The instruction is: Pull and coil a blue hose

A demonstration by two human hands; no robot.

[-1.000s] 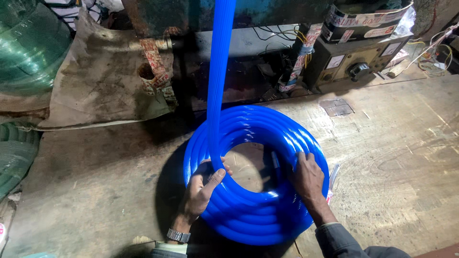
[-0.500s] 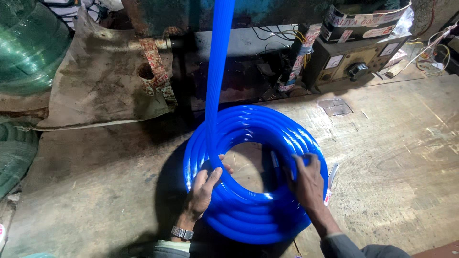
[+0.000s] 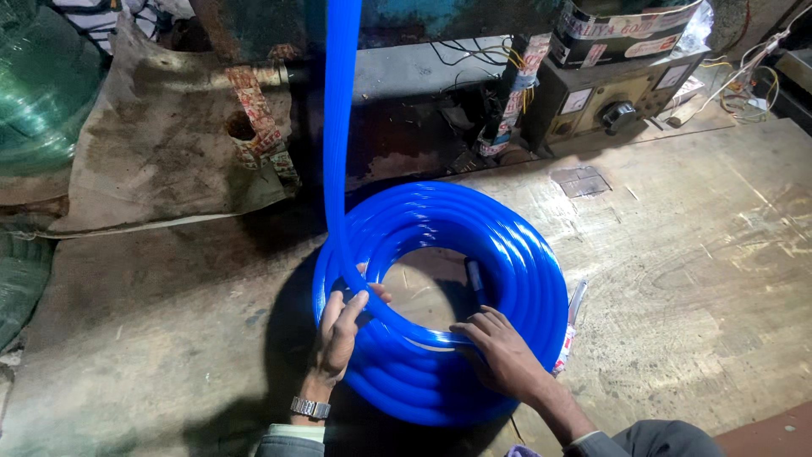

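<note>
A thick coil of shiny blue hose (image 3: pixel 507 254) lies flat on a worn wooden floor (image 3: pixel 677 279). One strand of the blue hose (image 3: pixel 340 127) rises straight up from the coil's left side and out of the top of the view. My left hand (image 3: pixel 338 334) rests on the coil's near-left edge, fingers spread over the strand where it meets the coil. My right hand (image 3: pixel 499 351) lies flat on the near part of the coil, fingers pointing left along the inner loop. A dark hose end (image 3: pixel 474 279) shows inside the ring.
A dirty sack cloth (image 3: pixel 169 161) drapes at the back left beside green hose coils (image 3: pixel 42 93). An old machine with wires and a control box with a knob (image 3: pixel 617 110) stands behind the coil. A small wrapped object (image 3: pixel 571 326) lies right of the coil.
My right hand slid from the coil's right rim down and left onto its near inner loop. My left hand shifted slightly, fingers now laid over the strand.
</note>
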